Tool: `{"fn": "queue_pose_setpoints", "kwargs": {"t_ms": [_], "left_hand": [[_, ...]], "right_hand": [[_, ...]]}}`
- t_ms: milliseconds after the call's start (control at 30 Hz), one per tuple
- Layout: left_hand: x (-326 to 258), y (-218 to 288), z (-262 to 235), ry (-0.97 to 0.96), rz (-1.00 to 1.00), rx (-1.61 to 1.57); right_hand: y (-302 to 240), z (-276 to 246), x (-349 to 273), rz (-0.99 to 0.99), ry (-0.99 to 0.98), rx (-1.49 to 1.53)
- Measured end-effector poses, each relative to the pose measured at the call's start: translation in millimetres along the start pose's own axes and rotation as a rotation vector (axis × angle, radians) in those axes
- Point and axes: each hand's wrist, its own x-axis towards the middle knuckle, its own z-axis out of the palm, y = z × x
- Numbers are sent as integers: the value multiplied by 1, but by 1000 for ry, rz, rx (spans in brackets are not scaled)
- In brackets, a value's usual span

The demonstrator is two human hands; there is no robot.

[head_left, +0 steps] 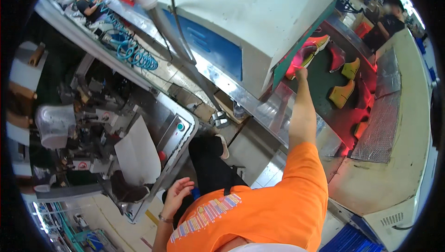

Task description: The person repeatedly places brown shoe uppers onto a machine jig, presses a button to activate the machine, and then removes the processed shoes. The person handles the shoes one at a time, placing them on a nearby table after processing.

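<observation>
My right hand point(301, 73) is stretched far out to the dark conveyor belt point(324, 83) and grips a pink and orange shoe point(307, 52) at the mouth of a large pale machine point(259, 15). My left hand point(176, 195) hangs low by my hip, fingers loosely apart, holding nothing. Two yellow shoe lasts point(345, 83) and a dark red shoe part point(337, 57) lie further along the belt, to the right of my right hand.
A metal workstation point(139, 127) with a white sheet and a dark shoe stands at my left. Blue coiled hoses point(132, 50) hang behind it. A person in dark clothes point(387, 22) stands at the belt's far end. A grey mesh cover point(378, 127) borders the belt.
</observation>
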Motion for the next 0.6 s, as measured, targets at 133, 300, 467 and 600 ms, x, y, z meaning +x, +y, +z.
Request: {"fn": "queue_pose_setpoints", "kwargs": {"t_ms": [133,300,467,600], "left_hand": [[-40,-4,-11,159,32,13],[-66,-16,-59,242,258,-76],[-121,-37,-118,1090,630,-108],[-143,-73,-201,1431,505,-163]], "right_hand": [[-21,-49,-46,81,70,211],[4,-119,-82,-138,195,82],[-159,-161,-298,-374,388,531],[-268,-159,-459,-526,-116,803]]}}
